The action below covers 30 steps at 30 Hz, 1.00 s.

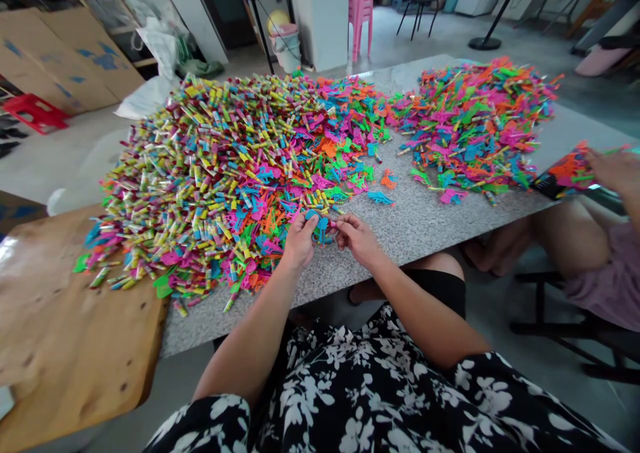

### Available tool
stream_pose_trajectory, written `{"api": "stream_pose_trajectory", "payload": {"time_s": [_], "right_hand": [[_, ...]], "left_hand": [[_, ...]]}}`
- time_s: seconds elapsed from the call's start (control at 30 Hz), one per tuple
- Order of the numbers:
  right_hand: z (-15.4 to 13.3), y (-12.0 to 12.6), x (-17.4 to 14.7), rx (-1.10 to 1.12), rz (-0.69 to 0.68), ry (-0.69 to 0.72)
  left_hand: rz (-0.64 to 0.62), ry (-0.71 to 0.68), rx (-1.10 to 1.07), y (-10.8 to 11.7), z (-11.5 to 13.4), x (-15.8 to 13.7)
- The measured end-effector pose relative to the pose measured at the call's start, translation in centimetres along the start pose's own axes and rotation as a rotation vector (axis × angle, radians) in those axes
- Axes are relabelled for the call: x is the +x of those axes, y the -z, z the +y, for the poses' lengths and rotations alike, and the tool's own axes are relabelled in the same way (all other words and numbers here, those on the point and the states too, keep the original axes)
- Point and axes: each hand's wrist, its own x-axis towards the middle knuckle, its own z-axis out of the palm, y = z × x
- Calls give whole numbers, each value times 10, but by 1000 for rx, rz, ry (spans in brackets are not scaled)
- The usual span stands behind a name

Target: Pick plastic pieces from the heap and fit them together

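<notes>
Near the table's front edge, my left hand (299, 241) is closed on a small blue plastic piece (323, 226). My right hand (358, 237) pinches at the right side of that piece, where something small and pinkish shows between the fingertips; its kind is too small to make out. Just beyond and left of my hands spreads a big heap of small tubes with yellow, silver and dark red parts (200, 153). Flat plastic pieces in pink, orange, green and blue (345, 139) mix into its right side.
A second heap of bright plastic pieces (475, 123) covers the right of the speckled stone table (405, 226). A co-worker's hand (617, 169) rests at a dark container (549, 185) of such pieces. A wooden board (75, 346) adjoins on the left.
</notes>
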Motion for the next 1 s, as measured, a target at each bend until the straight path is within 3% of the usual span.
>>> {"api": "stream_pose_trajectory", "payload": {"time_s": [0.17, 0.4, 0.7, 0.87, 1.0], "right_hand": [[-4, 1, -2, -100, 49, 60], [-22, 4, -7, -344, 5, 165], [-51, 13, -6, -555, -163, 59], [-58, 13, -6, -537, -250, 39], [-56, 17, -5, -553, -193, 67]], "left_hand": [[-11, -1, 13, 0, 1, -1], [-79, -6, 71, 4, 1, -6], [-212, -81, 384, 12, 10, -7], [-278, 31, 285, 6, 11, -9], [-290, 69, 320, -3, 0, -6]]}}
